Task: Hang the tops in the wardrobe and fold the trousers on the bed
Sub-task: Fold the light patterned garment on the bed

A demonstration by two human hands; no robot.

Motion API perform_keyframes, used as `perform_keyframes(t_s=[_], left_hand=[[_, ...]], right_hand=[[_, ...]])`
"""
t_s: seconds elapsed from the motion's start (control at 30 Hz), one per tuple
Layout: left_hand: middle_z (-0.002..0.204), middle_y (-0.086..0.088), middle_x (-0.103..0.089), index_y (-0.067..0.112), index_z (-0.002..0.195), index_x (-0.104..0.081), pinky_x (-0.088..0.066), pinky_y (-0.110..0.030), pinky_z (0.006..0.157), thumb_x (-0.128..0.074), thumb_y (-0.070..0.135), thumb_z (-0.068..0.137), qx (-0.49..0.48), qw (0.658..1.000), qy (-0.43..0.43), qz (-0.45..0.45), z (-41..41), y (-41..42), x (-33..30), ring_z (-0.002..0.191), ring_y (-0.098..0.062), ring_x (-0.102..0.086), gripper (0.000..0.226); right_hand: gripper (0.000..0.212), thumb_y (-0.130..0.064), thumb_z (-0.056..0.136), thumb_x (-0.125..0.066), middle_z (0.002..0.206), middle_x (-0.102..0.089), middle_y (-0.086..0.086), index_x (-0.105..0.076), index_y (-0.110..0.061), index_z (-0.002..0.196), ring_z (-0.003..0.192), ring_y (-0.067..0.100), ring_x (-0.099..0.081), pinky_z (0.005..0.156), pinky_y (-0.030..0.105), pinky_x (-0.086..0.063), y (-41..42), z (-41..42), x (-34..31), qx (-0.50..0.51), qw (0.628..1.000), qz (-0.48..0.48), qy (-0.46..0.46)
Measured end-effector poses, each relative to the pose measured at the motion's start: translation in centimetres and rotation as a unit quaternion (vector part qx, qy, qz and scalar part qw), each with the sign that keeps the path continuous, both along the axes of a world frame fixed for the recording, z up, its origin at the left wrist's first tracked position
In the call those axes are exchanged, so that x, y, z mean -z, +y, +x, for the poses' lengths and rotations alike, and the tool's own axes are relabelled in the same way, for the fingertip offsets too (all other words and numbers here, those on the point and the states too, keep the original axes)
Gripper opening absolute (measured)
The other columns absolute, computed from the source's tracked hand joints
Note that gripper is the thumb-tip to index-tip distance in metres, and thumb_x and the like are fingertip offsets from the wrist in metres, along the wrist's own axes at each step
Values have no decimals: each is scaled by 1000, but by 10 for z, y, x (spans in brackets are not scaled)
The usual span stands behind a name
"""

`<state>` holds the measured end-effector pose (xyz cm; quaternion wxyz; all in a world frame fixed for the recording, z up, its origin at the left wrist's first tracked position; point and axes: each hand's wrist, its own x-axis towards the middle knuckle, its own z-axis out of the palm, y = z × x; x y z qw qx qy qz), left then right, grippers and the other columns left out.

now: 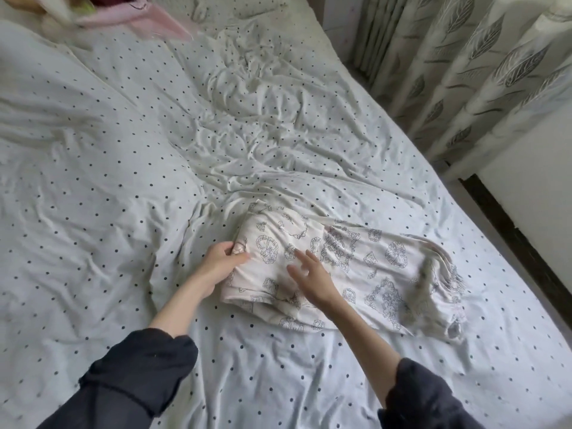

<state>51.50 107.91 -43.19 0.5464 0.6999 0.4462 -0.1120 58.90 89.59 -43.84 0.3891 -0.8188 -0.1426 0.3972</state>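
The trousers (343,274), pale with a line print, lie partly folded on the bed (123,181), at about five o'clock from its middle. The left hand (221,261) pinches their folded edge at nine o'clock. The right hand (312,277) has its fingers spread over the cloth, perhaps just touching it; blur hides contact. Pink clothes (148,17) lie at eleven o'clock; curtains (464,66) hang at two.
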Motion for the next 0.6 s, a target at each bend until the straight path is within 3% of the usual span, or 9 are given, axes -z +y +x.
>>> perform_keyframes(t_s=[0.07,0.1,0.2,0.33,0.4,0.5,0.6], left_hand=[[108,-5,-64,14,111,-58,-47,-36,92,-67,13,85,9,999,-34,3,-1,-6,-18,103,-22,-60,27],[108,-1,-63,12,120,-54,-48,-32,89,-65,11,86,14,999,-51,5,0,-12,-27,101,-18,-60,36],[93,11,-56,10,130,-45,-44,-7,59,-62,8,88,43,994,-101,28,10,-39,-55,81,-2,-55,45],[80,9,-52,8,128,-47,-39,-4,49,-62,12,88,114,978,-147,96,40,-94,-75,65,0,-49,43],[76,9,-51,12,129,-48,-41,-12,57,-62,21,89,185,967,-138,108,56,-129,-71,63,-3,-48,43],[92,9,-57,19,136,-45,-44,-18,67,-58,24,91,269,956,-104,48,68,-172,-51,70,-2,-52,47],[124,-1,-50,19,135,-44,-45,-30,94,-56,20,92,228,966,-73,101,67,-181,-24,106,-15,-53,45]], right_hand=[[51,-32,99,-43,154,-25,5,-32,-15,146,138,18,-30,111,35,-30,-4,2,-8,30,996,49,64],[50,-33,99,-42,153,-30,2,-33,-16,145,135,14,-33,107,34,-34,-7,3,-12,55,989,82,110],[50,-37,98,-43,149,-36,-1,-35,-17,144,130,13,-38,105,44,-39,-25,8,-22,128,961,147,198],[51,-45,95,-42,148,-38,3,-40,-21,139,127,20,-43,103,47,-40,-67,33,-27,210,933,190,224],[49,-46,96,-39,147,-38,2,-40,-23,139,122,19,-46,101,44,-41,-95,45,-26,246,922,203,221],[48,-47,98,-35,144,-43,0,-42,-22,138,121,16,-50,100,42,-42,-135,51,-19,269,924,182,202],[52,-42,100,-34,152,-32,2,-30,-18,146,136,19,-36,112,48,-29,-164,47,-6,268,935,143,184]])
